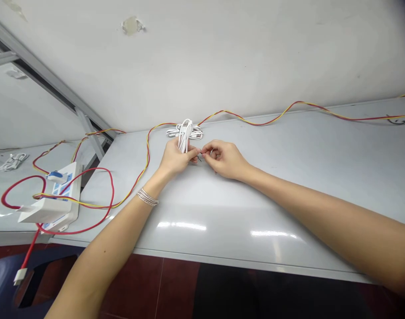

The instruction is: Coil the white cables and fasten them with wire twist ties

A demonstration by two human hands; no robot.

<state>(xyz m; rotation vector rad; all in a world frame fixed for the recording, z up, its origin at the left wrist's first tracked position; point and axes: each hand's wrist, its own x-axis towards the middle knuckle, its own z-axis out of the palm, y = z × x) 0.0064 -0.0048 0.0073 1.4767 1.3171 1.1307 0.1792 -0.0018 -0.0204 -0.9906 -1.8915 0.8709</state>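
Note:
My left hand (pixel 174 158) is closed round a coiled white cable (pixel 185 135), whose loops stick up above the fingers. Between the two hands runs a short black twist tie (pixel 199 158). The thumb and forefinger of my right hand (pixel 227 159) pinch one end of it, close to the left fingertips. Just behind the held coil, more bundled white cable (pixel 197 133) lies on the grey tabletop (pixel 255 195) near the wall. How the tie passes round the held coil is hidden by my left fingers.
At the left stands a white power strip (pixel 76 190) with a white charger (pixel 46 210) and a looping red cable (pixel 112 186). Twisted red-yellow wire (pixel 255 124) runs along the wall. Another cable bundle (pixel 13 161) lies far left, beyond a metal frame (pixel 89 133). A chair (pixel 3 283) stands below.

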